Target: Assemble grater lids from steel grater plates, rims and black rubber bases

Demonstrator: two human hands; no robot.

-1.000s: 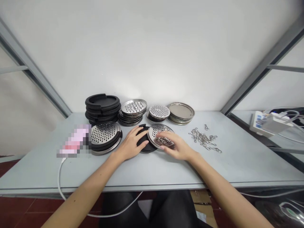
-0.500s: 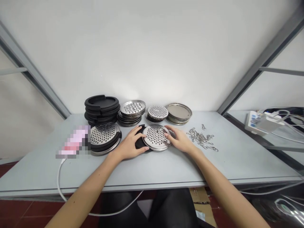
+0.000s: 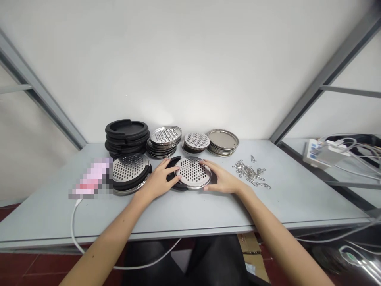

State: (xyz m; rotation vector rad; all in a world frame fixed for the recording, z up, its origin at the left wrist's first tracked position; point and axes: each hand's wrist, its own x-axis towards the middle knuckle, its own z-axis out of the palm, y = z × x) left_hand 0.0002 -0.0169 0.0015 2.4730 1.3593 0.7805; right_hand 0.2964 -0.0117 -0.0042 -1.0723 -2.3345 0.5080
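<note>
A round perforated metal grater disc (image 3: 193,172) lies at the middle of the table, its left part inside a black ring-shaped holder (image 3: 175,185). My left hand (image 3: 160,178) grips the holder's left side, with fingertips over the disc's left edge. On the disc's right rim, my right hand (image 3: 222,178) has its thumb at the front and its fingers at the back. To the left lies a finished-looking pile of grater discs with a black ring (image 3: 131,171). Small metal clips (image 3: 250,172) are scattered to the right.
Along the wall stand black holders (image 3: 127,135), grater discs (image 3: 166,136), a smaller grater stack (image 3: 196,142) and plain metal plates (image 3: 223,141). A blurred pink object (image 3: 93,176) with a white cable lies left. A power strip (image 3: 315,153) is at right.
The disc has shifted left, further over the black holder. My right hand has moved from the disc's top to its right rim, with the thumb now at the front.
</note>
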